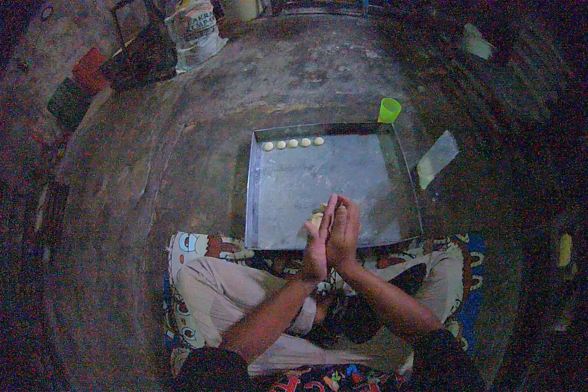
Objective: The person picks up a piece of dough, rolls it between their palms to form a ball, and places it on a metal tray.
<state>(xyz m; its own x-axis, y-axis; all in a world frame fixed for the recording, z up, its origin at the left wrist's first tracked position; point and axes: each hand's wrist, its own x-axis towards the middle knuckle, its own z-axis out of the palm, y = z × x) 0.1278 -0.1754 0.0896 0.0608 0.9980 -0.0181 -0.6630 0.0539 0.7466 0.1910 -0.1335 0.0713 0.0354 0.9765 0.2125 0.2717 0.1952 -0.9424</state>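
Palm to palm, my two hands meet over the near part of a shallow metal tray (366,173). A pale piece of dough (317,219) shows between the thumb and fingers of my left hand (316,251), which is closed on it. My right hand (344,234) presses flat against the left, its fingers straight and together. Whatever lies between the palms is hidden. Along the tray's far left edge sits a row of several small round dough balls (293,143), spaced slightly apart.
A bright green cup (389,110) stands by the tray's far right corner. Right of the tray lies a clear plastic bag (438,159) with something pale inside. A white printed sack (195,36) stands far left. My crossed legs rest on a patterned mat (188,245).
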